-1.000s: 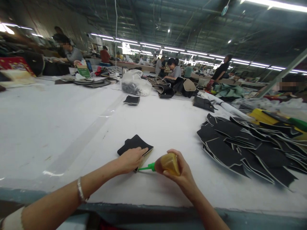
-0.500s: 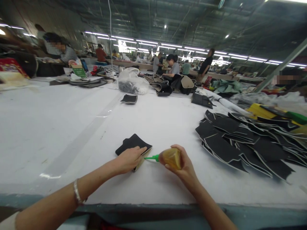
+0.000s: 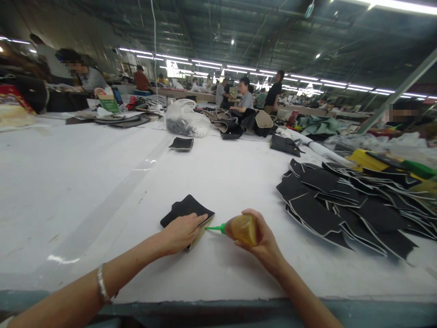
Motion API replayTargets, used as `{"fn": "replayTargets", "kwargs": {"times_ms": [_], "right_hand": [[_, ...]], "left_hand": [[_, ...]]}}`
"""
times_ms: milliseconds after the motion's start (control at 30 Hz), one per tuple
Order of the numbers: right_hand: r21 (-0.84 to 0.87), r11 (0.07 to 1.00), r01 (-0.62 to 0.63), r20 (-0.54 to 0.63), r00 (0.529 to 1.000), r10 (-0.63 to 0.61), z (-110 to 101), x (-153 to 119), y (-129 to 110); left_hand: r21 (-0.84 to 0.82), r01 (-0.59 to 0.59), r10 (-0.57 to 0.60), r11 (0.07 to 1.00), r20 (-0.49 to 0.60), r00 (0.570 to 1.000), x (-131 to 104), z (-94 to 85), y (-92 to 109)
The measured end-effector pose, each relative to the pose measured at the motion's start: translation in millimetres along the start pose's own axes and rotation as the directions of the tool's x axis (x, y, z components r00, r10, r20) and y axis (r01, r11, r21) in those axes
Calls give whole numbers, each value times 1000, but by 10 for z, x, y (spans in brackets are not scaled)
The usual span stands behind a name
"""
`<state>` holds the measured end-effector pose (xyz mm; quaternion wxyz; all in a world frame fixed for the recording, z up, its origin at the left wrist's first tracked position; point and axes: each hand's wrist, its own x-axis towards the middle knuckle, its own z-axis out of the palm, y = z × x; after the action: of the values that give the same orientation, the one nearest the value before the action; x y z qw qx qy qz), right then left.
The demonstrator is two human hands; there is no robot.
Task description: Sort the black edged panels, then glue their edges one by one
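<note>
Near the front of the white table, my left hand (image 3: 180,232) lies over a black leather-like piece (image 3: 179,210) with a pale edge. Its index finger stretches along the piece's right corner, and the hand covers the middle; the thumb is hidden. A beige strip shows along the piece's right side. In my right hand (image 3: 264,243) is a squeeze bottle (image 3: 243,229) of amber liquid, tipped sideways with fingers and thumb wrapped round it. Its thin green nozzle (image 3: 215,228) points left, the tip right at the beige strip.
A large pile of black pieces (image 3: 341,200) spreads over the right side of the white table (image 3: 102,196). Farther back lie a small black stack (image 3: 181,144), a clear plastic bag (image 3: 187,118) and a black folded item (image 3: 285,145). Several people work beyond.
The view has shifted slightly. My left hand stays on the black piece, and the nozzle tip remains beside its edge. The right hand still grips the bottle.
</note>
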<state>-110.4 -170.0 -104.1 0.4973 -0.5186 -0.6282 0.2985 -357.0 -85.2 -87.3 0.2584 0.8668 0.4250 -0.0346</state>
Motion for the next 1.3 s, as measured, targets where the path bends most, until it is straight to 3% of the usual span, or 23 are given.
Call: {"fn": "replayTargets", "kwargs": {"times_ms": [67, 233, 367, 500, 600, 667, 767, 833, 900, 1000, 1067, 1133, 1167, 1200, 1300], "right_hand": [[11, 1000, -8, 24, 1000, 8, -1, 1, 5], [-4, 1000, 20, -44, 999, -20, -38, 53, 56], [16, 999, 38, 5, 999, -38, -30, 58, 43], [13, 998, 68, -79, 995, -67, -36, 79, 48], [-37, 996, 84, -74, 993, -87, -39, 65, 46], [17, 998, 53, -53, 997, -52, -15, 31, 30], [276, 957, -87, -55, 993, 107, 39, -14, 7], [540, 814, -213, -41, 960, 278, 53, -9, 8], [774, 570, -277, -7, 896, 444, 27, 36, 15], [950, 242, -196, 13, 801, 599, -80, 160, -5], [990, 92, -110, 28, 777, 629, -174, 255, -53], [999, -20, -46, 48, 785, 618, -270, 343, -113], [998, -57, -18, 48, 795, 605, -318, 382, -141], [996, -83, 12, 40, 803, 594, -367, 417, -164], [985, -135, 112, -17, 825, 565, -528, 506, -202]], "left_hand": [[-5, -4, 4, 1000, -1, 1000, -4, -8, 7], [-18, 7, -7, 1000, 2, 1000, -24, -37, 35], [-30, -2, 2, 1000, -1, 1000, -14, -26, 29], [-15, 6, -6, 1000, -5, 1000, -7, -21, 41], [-2, 18, -18, 1000, 11, 1000, -18, -43, 72], [4, 27, -27, 1000, 26, 999, -27, -59, 89], [-20, 51, -50, 999, 32, 998, -34, -70, 89], [-74, 53, -52, 996, 19, 998, -35, -69, 70], [-171, 35, -36, 985, -4, 999, -34, -67, 33], [-299, 42, -78, 953, -111, 991, -18, -81, -72], [-285, 163, -241, 945, -268, 933, 11, -106, -192], [-246, 321, -397, 915, -395, 829, 58, -139, -343], [-271, 375, -459, 886, -405, 791, 87, -156, -420], [-332, 399, -508, 855, -379, 774, 116, -174, -493], [-585, 373, -585, 720, -223, 779, 195, -237, -652]]}}
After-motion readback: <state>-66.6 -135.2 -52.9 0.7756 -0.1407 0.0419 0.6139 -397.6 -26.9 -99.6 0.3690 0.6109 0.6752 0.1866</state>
